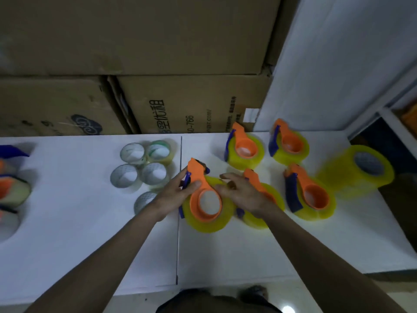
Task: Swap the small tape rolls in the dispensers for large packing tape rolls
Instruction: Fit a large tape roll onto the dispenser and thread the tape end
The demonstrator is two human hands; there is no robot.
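An orange and blue dispenser (pixel 204 195) with a large yellow tape roll (pixel 209 222) on it lies at the table's middle. My left hand (pixel 176 195) grips its orange handle, thumb on top. My right hand (pixel 241 193) hovers just right of it with fingers spread, over a second loaded dispenser (pixel 261 193). Three more loaded dispensers (pixel 244 150) (pixel 288 143) (pixel 309 193) lie to the right. A loose large yellow roll (pixel 358 172) lies at the far right. Several small clear rolls (pixel 144 163) are grouped on the left.
More dispensers with small rolls (pixel 11 188) lie at the table's left edge. Stacked cardboard boxes (pixel 180 102) stand behind the white table (pixel 90 222). A white wall panel (pixel 327 75) rises at the right, with a dark gap beyond the table's right edge.
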